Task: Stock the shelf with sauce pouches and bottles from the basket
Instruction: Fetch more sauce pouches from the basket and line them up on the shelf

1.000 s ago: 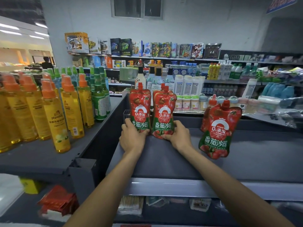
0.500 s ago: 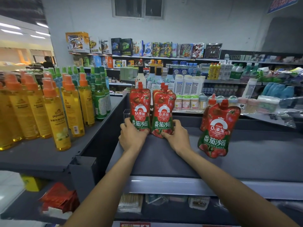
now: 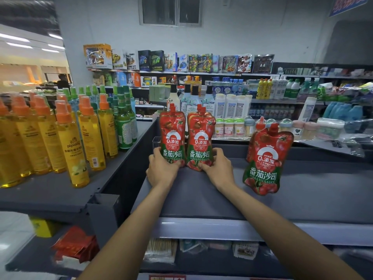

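Observation:
Red tomato sauce pouches stand upright on the grey top shelf (image 3: 302, 199). My left hand (image 3: 161, 170) grips the foot of the left pouch (image 3: 172, 132). Beside it, my right hand (image 3: 217, 170) holds the bottom of the second pouch (image 3: 199, 136), which has another pouch tucked right behind it. Further right, a separate pouch (image 3: 264, 158) stands by itself with one more behind it. The basket is out of sight.
Yellow spray bottles (image 3: 74, 146) and green bottles (image 3: 125, 126) crowd the neighbouring shelf on the left. Small jars (image 3: 228, 127) line the shelf behind. Red packets (image 3: 76, 245) lie on a lower shelf at the left. Bare shelf surface stretches between the pouch groups.
Both hands stay at the base of the two pouches with only slight shifts. The pouches keep their places on the shelf.

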The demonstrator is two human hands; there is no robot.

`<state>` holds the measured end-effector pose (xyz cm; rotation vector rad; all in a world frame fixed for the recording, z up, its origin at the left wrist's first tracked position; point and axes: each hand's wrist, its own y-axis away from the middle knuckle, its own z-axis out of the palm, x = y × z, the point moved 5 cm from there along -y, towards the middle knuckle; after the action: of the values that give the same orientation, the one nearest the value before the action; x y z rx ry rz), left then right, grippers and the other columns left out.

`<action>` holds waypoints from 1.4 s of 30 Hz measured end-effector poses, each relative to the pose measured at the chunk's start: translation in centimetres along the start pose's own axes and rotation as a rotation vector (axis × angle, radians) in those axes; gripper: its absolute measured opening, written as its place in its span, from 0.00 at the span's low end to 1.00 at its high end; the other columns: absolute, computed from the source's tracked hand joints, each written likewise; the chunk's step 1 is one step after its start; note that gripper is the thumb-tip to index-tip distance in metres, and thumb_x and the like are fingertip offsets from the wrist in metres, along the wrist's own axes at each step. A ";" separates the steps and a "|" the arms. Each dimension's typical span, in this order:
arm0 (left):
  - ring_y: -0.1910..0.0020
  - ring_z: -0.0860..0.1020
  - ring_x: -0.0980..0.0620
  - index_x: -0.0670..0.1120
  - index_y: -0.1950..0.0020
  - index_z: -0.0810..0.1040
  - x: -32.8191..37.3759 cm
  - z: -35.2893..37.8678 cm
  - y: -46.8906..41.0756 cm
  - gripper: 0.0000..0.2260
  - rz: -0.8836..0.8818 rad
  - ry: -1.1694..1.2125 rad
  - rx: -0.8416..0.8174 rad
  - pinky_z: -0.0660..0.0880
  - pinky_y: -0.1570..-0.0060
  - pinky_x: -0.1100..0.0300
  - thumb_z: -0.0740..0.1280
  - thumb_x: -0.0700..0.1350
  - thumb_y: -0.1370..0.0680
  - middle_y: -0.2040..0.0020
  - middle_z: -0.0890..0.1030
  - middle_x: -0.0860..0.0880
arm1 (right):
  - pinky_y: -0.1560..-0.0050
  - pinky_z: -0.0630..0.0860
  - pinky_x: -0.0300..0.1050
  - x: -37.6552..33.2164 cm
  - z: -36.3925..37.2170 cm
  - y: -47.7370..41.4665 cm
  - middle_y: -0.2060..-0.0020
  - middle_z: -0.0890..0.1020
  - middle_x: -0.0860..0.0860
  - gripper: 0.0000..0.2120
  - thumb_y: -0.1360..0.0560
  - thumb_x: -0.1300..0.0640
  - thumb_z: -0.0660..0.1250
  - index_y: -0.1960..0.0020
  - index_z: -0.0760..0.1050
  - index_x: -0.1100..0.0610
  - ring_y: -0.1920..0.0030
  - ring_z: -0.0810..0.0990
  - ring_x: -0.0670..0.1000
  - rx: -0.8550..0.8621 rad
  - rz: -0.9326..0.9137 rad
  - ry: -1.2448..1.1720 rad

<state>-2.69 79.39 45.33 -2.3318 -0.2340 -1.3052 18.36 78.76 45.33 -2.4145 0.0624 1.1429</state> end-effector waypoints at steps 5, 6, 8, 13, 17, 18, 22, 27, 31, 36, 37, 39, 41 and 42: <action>0.40 0.80 0.44 0.51 0.33 0.72 -0.2 0.1 -0.2 0.34 -0.005 0.012 0.019 0.74 0.36 0.40 0.82 0.57 0.34 0.38 0.78 0.48 | 0.47 0.78 0.47 0.2 0.3 -0.3 0.45 0.85 0.50 0.23 0.28 0.55 0.78 0.37 0.72 0.53 0.46 0.83 0.51 0.000 -0.009 -0.032; 0.40 0.80 0.44 0.51 0.33 0.72 -0.2 0.1 -0.3 0.34 -0.004 0.011 0.022 0.74 0.36 0.40 0.82 0.57 0.34 0.38 0.78 0.48 | 0.47 0.79 0.48 0.1 0.3 -0.3 0.46 0.85 0.50 0.23 0.28 0.54 0.79 0.38 0.72 0.53 0.47 0.83 0.51 0.001 -0.014 -0.029; 0.40 0.80 0.45 0.51 0.33 0.73 -0.2 0.1 -0.3 0.34 0.000 0.012 0.027 0.75 0.36 0.40 0.82 0.57 0.34 0.38 0.79 0.49 | 0.47 0.80 0.49 0.1 0.2 -0.4 0.47 0.85 0.49 0.23 0.28 0.53 0.79 0.39 0.72 0.52 0.48 0.83 0.50 0.005 -0.020 -0.020; 0.40 0.81 0.45 0.51 0.33 0.73 -0.3 0.1 -0.3 0.34 -0.002 0.013 0.033 0.76 0.37 0.41 0.82 0.58 0.34 0.39 0.79 0.50 | 0.46 0.81 0.52 0.4 0.3 -0.4 0.47 0.85 0.50 0.23 0.29 0.51 0.79 0.41 0.71 0.52 0.48 0.84 0.51 0.003 0.000 -0.025; 0.41 0.81 0.46 0.51 0.35 0.72 -0.4 0.0 -0.3 0.34 -0.022 0.008 0.045 0.76 0.37 0.41 0.83 0.58 0.35 0.39 0.81 0.50 | 0.45 0.81 0.51 0.5 0.3 -0.4 0.46 0.85 0.50 0.23 0.28 0.52 0.79 0.39 0.71 0.51 0.48 0.84 0.50 -0.001 -0.007 -0.035; 0.41 0.82 0.46 0.51 0.37 0.72 -0.5 0.1 -0.3 0.34 -0.030 0.009 0.044 0.76 0.38 0.41 0.83 0.59 0.35 0.40 0.82 0.51 | 0.45 0.81 0.52 0.5 0.3 -0.4 0.46 0.85 0.50 0.23 0.28 0.53 0.79 0.39 0.71 0.51 0.48 0.84 0.50 -0.001 -0.009 -0.033; 0.43 0.82 0.47 0.51 0.39 0.72 -0.4 0.1 -0.2 0.32 -0.035 -0.013 0.024 0.76 0.38 0.41 0.82 0.59 0.35 0.42 0.82 0.51 | 0.45 0.81 0.52 0.5 0.4 -0.3 0.44 0.85 0.50 0.24 0.27 0.53 0.78 0.37 0.71 0.52 0.46 0.84 0.51 -0.007 -0.009 -0.022; 0.42 0.81 0.44 0.47 0.34 0.70 -0.3 -0.6 0.4 0.35 -0.092 0.020 -0.050 0.80 0.45 0.45 0.82 0.58 0.34 0.38 0.79 0.47 | 0.49 0.78 0.47 -0.1 -0.3 0.4 0.44 0.83 0.51 0.27 0.29 0.52 0.79 0.36 0.70 0.55 0.45 0.82 0.52 -0.041 0.007 0.030; 0.40 0.79 0.40 0.46 0.32 0.68 0.2 -1.5 1.4 0.38 -0.149 -0.077 -0.135 0.79 0.44 0.43 0.79 0.62 0.32 0.36 0.76 0.44 | 0.44 0.78 0.51 -1.0 -1.4 2.0 0.40 0.80 0.55 0.29 0.27 0.55 0.75 0.31 0.66 0.56 0.40 0.80 0.57 -0.118 -0.051 0.122; 0.39 0.79 0.39 0.50 0.34 0.71 2.7 -2.1 6.2 0.28 0.057 -0.081 -0.145 0.78 0.42 0.43 0.72 0.61 0.29 0.35 0.75 0.43 | 0.44 0.78 0.46 -2.2 -6.1 6.8 0.46 0.80 0.47 0.26 0.24 0.54 0.73 0.29 0.69 0.50 0.45 0.80 0.49 -0.203 -0.142 0.035; 0.41 0.80 0.44 0.52 0.37 0.73 3.6 -1.7 7.3 0.25 0.124 -0.030 -0.154 0.79 0.43 0.44 0.72 0.61 0.29 0.37 0.78 0.46 | 0.45 0.79 0.45 -2.0 -7.5 7.8 0.48 0.80 0.45 0.24 0.24 0.55 0.73 0.31 0.71 0.48 0.47 0.81 0.47 -0.190 -0.155 0.006; 0.46 0.81 0.54 0.52 0.41 0.77 5.8 -0.3 9.4 0.19 0.200 0.091 -0.234 0.80 0.46 0.51 0.76 0.58 0.27 0.43 0.82 0.52 | 0.48 0.81 0.47 -0.9 -10.7 9.2 0.53 0.81 0.45 0.16 0.24 0.57 0.74 0.39 0.76 0.47 0.52 0.81 0.46 -0.115 -0.143 -0.061; 0.51 0.82 0.57 0.50 0.42 0.80 8.4 1.7 11.0 0.15 0.221 0.201 -0.348 0.81 0.48 0.57 0.78 0.51 0.25 0.49 0.83 0.53 | 0.52 0.82 0.51 1.0 -13.9 9.5 0.58 0.82 0.45 0.14 0.26 0.58 0.76 0.48 0.76 0.44 0.57 0.81 0.47 -0.008 -0.098 -0.121; 0.51 0.82 0.56 0.49 0.41 0.80 9.9 2.9 11.7 0.16 0.238 0.236 -0.399 0.81 0.49 0.57 0.78 0.50 0.26 0.50 0.83 0.51 | 0.54 0.82 0.53 2.3 -15.4 9.4 0.60 0.81 0.45 0.15 0.27 0.58 0.77 0.50 0.74 0.45 0.59 0.81 0.47 0.051 -0.072 -0.122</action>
<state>8.99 69.73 48.78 -2.3911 0.4024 -1.5989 28.72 64.16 48.37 -2.2786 -0.0334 1.2381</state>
